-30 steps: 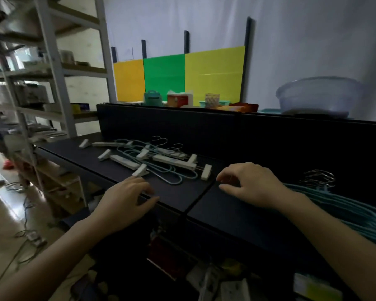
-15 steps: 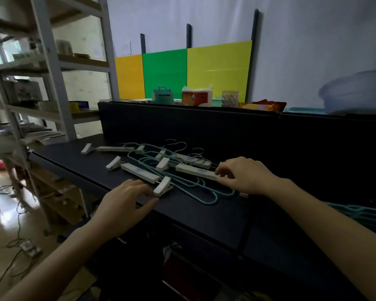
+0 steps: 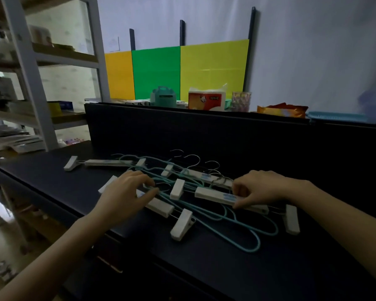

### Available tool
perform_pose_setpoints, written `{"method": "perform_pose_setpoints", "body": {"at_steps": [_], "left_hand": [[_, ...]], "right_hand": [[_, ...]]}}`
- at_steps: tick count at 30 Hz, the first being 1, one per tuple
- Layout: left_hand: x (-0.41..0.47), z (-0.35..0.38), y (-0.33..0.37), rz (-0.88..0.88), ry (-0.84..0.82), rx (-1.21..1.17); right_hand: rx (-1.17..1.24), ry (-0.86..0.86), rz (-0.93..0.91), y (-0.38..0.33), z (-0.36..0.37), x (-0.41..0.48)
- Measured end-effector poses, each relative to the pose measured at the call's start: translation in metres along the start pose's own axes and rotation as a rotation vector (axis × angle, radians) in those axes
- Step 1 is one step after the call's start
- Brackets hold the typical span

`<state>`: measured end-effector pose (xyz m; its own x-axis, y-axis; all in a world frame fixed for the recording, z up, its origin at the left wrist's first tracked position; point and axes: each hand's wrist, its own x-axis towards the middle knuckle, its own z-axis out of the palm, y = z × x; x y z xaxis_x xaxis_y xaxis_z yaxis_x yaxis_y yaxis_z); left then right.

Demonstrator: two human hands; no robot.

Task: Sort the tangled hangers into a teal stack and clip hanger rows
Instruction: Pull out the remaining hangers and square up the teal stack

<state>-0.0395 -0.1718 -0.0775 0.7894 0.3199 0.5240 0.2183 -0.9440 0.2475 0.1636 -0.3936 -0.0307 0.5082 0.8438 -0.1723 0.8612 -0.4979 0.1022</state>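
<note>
A tangle of thin teal hangers point(image 3: 243, 233) and white clip hangers lies on the dark table point(image 3: 204, 268). My left hand point(image 3: 128, 192) rests on the pile's left side, its fingers curled over teal wire and a white clip hanger bar point(image 3: 159, 206). My right hand point(image 3: 261, 189) pinches the right part of another white clip hanger bar point(image 3: 213, 195). Loose white clips point(image 3: 181, 224) point(image 3: 292, 219) stick out at the front. One more clip hanger point(image 3: 106, 162) lies at the far left. Metal hooks point(image 3: 191, 157) point toward the back panel.
A black back panel point(image 3: 204, 135) rises behind the pile. On top of it stand a teal container point(image 3: 163, 96), a tissue box point(image 3: 206, 101), a cup point(image 3: 241, 101) and a snack bag point(image 3: 280, 110). A metal shelving rack point(image 3: 30, 83) stands at the left.
The view has shifted left and closer to the pile. Both hands have moved from the table's front edge onto the tangle; my right hand has pinched a white clip hanger bar.
</note>
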Motion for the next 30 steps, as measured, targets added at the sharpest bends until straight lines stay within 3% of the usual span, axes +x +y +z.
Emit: {"method": "perform_pose_setpoints", "body": {"at_steps": [5,10,17,27,30], "left_hand": [[0.023,0.004,-0.019,0.121,-0.071,-0.062],[0.041,0.017,-0.03,0.249,-0.303,-0.083],[0.058,0.04,-0.023,0.386,-0.439,-0.166],[0.074,0.047,-0.012,0.438,-0.482,-0.33],[0.073,0.05,-0.01,0.489,-0.408,-0.325]], "right_hand": [[0.191,0.096,-0.006,0.013,-0.009,-0.004],[0.252,0.327,0.087,0.02,-0.026,-0.035],[0.401,0.693,0.3,0.016,-0.035,-0.089],[0.454,0.759,0.544,-0.019,-0.005,-0.128],[0.471,0.766,0.573,-0.033,-0.002,-0.144]]}}
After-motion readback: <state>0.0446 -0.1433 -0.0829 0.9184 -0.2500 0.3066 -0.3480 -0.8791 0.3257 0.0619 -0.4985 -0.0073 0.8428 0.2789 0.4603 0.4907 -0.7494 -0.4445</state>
